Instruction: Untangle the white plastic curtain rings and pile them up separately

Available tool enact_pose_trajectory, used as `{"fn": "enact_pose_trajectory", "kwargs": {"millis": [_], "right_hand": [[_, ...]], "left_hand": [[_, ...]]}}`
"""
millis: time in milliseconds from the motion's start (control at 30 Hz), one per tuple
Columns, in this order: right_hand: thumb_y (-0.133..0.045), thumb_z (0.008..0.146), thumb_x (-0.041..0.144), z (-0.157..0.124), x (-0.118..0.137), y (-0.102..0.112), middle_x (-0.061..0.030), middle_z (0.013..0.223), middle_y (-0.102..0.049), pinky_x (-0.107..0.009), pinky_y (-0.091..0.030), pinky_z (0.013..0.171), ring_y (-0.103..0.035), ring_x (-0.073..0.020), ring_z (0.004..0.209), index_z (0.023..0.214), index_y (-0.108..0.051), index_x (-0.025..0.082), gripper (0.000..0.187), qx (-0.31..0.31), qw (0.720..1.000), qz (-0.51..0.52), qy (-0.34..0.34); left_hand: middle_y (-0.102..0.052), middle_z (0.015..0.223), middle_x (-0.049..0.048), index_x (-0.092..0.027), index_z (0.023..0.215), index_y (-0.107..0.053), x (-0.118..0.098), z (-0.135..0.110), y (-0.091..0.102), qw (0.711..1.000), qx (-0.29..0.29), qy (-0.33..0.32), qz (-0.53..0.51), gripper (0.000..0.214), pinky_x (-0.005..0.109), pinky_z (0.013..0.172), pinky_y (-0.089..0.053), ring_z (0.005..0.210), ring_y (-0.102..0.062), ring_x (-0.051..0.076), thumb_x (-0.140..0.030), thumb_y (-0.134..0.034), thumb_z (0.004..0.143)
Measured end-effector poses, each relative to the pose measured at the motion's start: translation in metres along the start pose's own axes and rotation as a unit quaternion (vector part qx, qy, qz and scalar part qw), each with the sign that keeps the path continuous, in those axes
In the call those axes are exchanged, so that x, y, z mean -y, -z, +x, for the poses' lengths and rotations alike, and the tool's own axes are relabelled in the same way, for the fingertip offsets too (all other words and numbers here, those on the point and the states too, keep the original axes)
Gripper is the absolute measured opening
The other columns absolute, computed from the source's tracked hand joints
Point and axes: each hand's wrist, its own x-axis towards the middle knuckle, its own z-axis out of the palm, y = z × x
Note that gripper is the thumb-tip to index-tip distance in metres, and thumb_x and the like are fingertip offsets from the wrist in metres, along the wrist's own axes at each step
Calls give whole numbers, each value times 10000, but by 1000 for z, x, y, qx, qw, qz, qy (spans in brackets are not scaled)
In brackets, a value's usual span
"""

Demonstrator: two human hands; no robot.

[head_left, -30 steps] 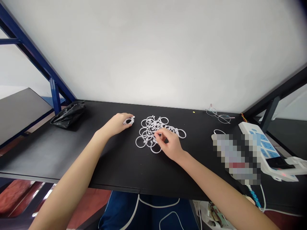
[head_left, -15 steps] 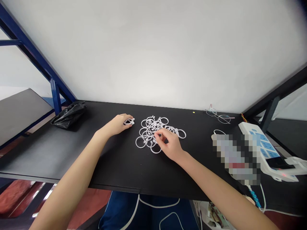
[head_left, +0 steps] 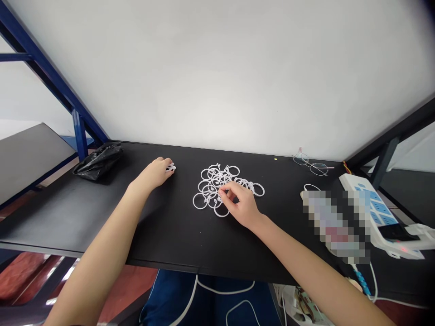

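A loose pile of white curtain rings (head_left: 200, 200), each a thin hoop with a small knob or eyelet, lies on the black tabletop (head_left: 183, 226). My right hand (head_left: 239, 203) rests over the pile's near right side. Its thumb and index finger pinch at a ring there; the fingertips cover the exact grip. Left of the pile, apart from it, my left hand (head_left: 156, 173) is closed around a few white rings (head_left: 171, 167) low over the table. Only their right edges show beyond the fingers, so their number is hidden.
A crumpled black plastic bag (head_left: 98, 161) lies at the left. Eyeglasses (head_left: 318, 169) sit near the wall at the right. A blurred-out object (head_left: 335, 226) and a white power strip (head_left: 380, 213) with cables occupy the right end. A white cable (head_left: 226, 293) hangs below the front edge.
My left hand has moved left, away from the pile, carrying its rings. My right hand stays in place over the pile.
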Motion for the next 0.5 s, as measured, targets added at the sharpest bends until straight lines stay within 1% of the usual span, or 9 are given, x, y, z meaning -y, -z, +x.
{"fn": "enact_pose_trajectory", "kwargs": {"millis": [67,133,200,267,333,500], "right_hand": [[-568,907,264,1,0,2,-44,881,-658,-276,-522,625,-612,-138,689,894,-601,205,69,34,999,-21,24],[-645,865,315,1,-1,3,-72,1002,-662,-324,-540,730,-637,-190,868,939,-618,210,131,77,995,-36,51],[-702,822,352,2,-2,4,-84,1050,-653,-379,-531,823,-616,-227,974,962,-635,213,207,116,990,-43,70],[-729,799,358,3,-3,4,-87,1062,-648,-427,-506,884,-597,-240,1000,972,-651,214,239,153,984,-54,78],[-732,800,337,3,-3,4,-88,1068,-647,-457,-478,925,-584,-247,1024,971,-664,212,223,176,979,-66,74],[-695,833,259,3,-3,4,-75,1057,-661,-446,-460,941,-578,-239,1040,923,-684,200,108,201,975,-73,54]], "left_hand": [[-624,1004,148,-134,1079,-624,0,0,-1,1000,-5,6,5,352,358,800,-498,889,-630,284,-348,-476,841],[-623,1007,149,-130,1082,-625,0,-1,-1,1000,-7,7,8,358,350,801,-498,885,-630,279,-355,-478,844],[-621,1011,147,-128,1097,-623,-1,-1,-1,1000,-6,6,13,362,338,804,-496,891,-628,271,-348,-473,851],[-616,1024,149,-123,1108,-619,-2,-1,-1,1000,-4,5,18,364,329,806,-495,900,-623,266,-339,-469,857],[-613,1039,152,-119,1104,-619,-2,-1,-1,1000,-1,8,20,360,326,803,-496,903,-619,264,-335,-471,858],[-617,1028,150,-111,1068,-622,-4,0,1,999,15,20,23,341,327,814,-496,921,-615,266,-330,-473,853]]}}
